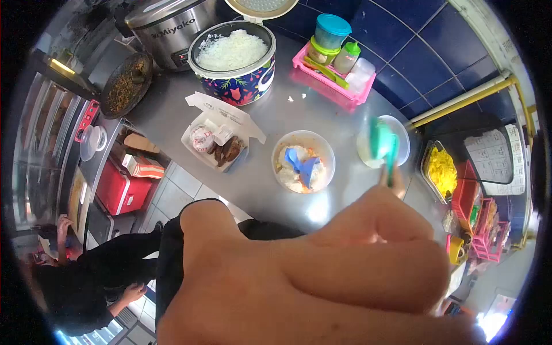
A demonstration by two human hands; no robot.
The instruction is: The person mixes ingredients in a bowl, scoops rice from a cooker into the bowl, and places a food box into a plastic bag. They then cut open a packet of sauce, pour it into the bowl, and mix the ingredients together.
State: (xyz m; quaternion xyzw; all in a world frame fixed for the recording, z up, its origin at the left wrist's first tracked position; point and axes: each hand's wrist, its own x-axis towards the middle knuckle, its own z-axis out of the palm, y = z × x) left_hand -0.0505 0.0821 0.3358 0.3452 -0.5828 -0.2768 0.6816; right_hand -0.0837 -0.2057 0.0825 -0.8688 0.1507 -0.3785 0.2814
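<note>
My left hand (368,264) looms large and close to the camera, its fingers curled; anything inside it is hidden. Behind it, only partly visible, my right hand (395,183) grips a green spoon (393,154) that is blurred by motion. The spoon's head is over a clear round tub (402,138) with pale contents. Left of that tub, a round plastic bowl (282,172) holds white and orange food with pieces of blue material on top. An open paper box (201,110) farther left contains a wrapped item (202,138) and brown pieces of food (229,150).
An open rice cooker (230,83) full of rice stands at the back, beside a Miyako cooker (172,34). A pink tray (333,95) bears containers. A pan (123,86) is at left; a tray of yellow food (441,169) is at right. Another person (75,282) is at lower left.
</note>
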